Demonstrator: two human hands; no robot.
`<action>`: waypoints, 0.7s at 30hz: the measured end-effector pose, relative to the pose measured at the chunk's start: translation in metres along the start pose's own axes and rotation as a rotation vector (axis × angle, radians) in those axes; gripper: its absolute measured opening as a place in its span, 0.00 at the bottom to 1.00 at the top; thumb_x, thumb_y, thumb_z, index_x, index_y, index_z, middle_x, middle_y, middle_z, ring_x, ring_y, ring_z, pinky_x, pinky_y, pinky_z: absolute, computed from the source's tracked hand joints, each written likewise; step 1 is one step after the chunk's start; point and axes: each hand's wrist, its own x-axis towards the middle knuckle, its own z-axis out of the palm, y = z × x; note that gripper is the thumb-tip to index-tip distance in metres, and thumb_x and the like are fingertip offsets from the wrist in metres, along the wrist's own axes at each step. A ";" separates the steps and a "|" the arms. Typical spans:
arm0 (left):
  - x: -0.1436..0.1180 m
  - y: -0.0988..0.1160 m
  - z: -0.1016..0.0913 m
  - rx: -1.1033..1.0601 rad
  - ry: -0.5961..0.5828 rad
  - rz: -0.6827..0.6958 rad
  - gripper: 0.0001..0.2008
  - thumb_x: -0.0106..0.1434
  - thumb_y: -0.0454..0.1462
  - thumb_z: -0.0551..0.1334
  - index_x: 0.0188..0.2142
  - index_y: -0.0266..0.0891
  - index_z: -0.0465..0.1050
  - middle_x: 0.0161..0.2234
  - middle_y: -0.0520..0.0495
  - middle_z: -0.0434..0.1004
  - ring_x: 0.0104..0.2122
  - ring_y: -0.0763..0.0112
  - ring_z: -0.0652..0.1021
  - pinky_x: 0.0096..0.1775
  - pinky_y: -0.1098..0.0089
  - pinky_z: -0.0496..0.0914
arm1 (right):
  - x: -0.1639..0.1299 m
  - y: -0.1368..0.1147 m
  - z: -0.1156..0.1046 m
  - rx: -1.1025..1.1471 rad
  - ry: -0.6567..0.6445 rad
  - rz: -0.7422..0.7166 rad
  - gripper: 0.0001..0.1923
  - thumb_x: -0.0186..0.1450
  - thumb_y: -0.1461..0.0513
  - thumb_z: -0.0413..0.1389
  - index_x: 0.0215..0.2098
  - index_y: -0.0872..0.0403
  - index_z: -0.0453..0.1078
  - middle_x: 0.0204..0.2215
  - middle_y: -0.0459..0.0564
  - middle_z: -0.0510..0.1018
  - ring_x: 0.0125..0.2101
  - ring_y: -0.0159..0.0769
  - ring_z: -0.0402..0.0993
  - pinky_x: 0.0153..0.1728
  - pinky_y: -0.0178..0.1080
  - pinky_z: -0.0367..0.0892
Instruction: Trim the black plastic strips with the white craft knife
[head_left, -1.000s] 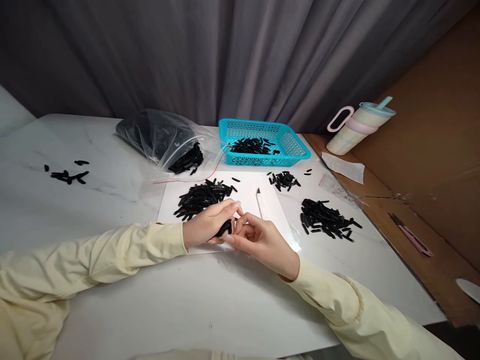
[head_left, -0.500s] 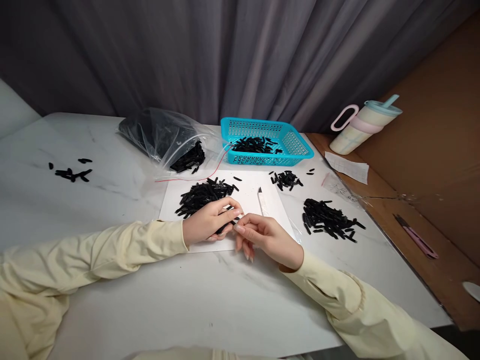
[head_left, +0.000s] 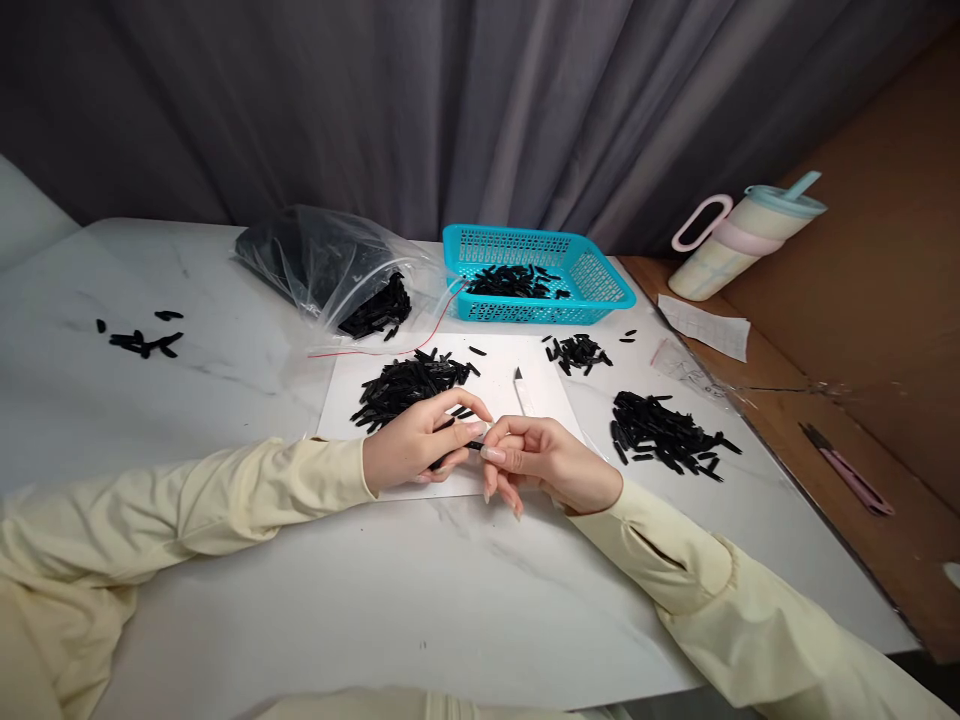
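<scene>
Fingers (head_left: pixel 495 456) of both hands (head_left: pixel 405 442) (head_left: pixel 574 465) pinch a black strip (head_left: pixel 474 445) near the front edge of paper (head_left: pixel 493 375)

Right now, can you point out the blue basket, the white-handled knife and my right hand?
Blue basket (head_left: pixel 540 311): head view, on its front wall.
White-handled knife (head_left: pixel 524 395): head view, on its handle.
Right hand (head_left: pixel 556 457): head view, mid-hand.

Basket (head_left: pixel 541 312) glossy plastic; curtain (head_left: pixel 360 110) cloth; black pieces (head_left: pixel 409 385) perhaps rough.

Bag (head_left: pixel 300 250) left of basket (head_left: pixel 540 314); before them, 1 pile (head_left: pixel 409 385) left of knife (head_left: pixel 523 394) on sheet (head_left: pixel 551 390)
</scene>
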 end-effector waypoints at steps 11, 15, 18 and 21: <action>-0.001 0.000 0.001 -0.030 0.014 0.008 0.07 0.64 0.40 0.54 0.38 0.39 0.59 0.10 0.65 0.52 0.08 0.85 0.52 0.11 0.84 0.49 | 0.000 0.000 0.002 -0.041 -0.003 -0.010 0.11 0.61 0.58 0.58 0.31 0.59 0.64 0.24 0.49 0.77 0.18 0.28 0.72 0.17 0.30 0.68; 0.000 -0.003 0.001 -0.024 0.031 0.008 0.06 0.64 0.39 0.53 0.37 0.39 0.59 0.10 0.65 0.53 0.08 0.85 0.52 0.10 0.85 0.49 | -0.001 -0.001 0.004 -0.038 0.019 0.011 0.12 0.61 0.57 0.58 0.34 0.59 0.64 0.28 0.50 0.77 0.20 0.29 0.74 0.18 0.31 0.70; 0.001 -0.005 0.000 -0.032 0.024 0.011 0.07 0.64 0.40 0.54 0.37 0.39 0.59 0.10 0.65 0.53 0.08 0.85 0.52 0.10 0.85 0.50 | -0.001 -0.002 0.005 -0.041 0.023 0.020 0.13 0.61 0.56 0.58 0.33 0.59 0.64 0.27 0.50 0.76 0.20 0.29 0.73 0.18 0.31 0.70; 0.002 -0.006 -0.001 -0.047 0.007 0.015 0.07 0.64 0.40 0.53 0.38 0.39 0.59 0.10 0.65 0.53 0.08 0.85 0.52 0.10 0.85 0.49 | -0.001 -0.003 0.005 -0.037 0.031 0.019 0.14 0.61 0.55 0.57 0.32 0.58 0.63 0.25 0.49 0.76 0.19 0.28 0.72 0.17 0.30 0.69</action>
